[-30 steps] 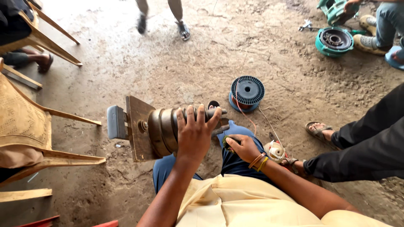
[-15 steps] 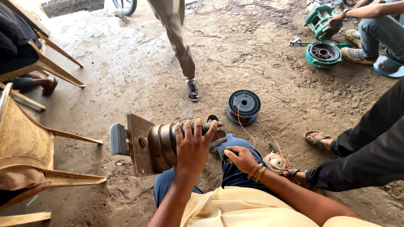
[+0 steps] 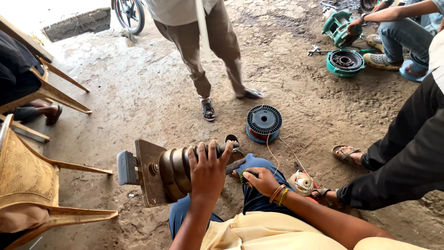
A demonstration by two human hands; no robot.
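Stepped brown winding former [image 3: 178, 169], mounted on a square brown plate [image 3: 150, 172] with a grey handle block [image 3: 126, 167], lies across the seated person's lap, just above the dirt floor [image 3: 138, 92]. Left hand [image 3: 208, 169]: palm on top of the former, fingers spread and curled over its narrow end, gripping it. Right hand [image 3: 259, 180]: fingers closed around a small dark grip beside the former's tip; thin copper wire [image 3: 270, 153] runs from here to a black spool [image 3: 263, 121] standing on the floor just ahead. Small white reel [image 3: 303, 183] near the right wrist. Standing person's legs [image 3: 208, 55] beyond the spool. Green motor housing [image 3: 344, 62] far right; tan chair [image 3: 32, 180] at left.
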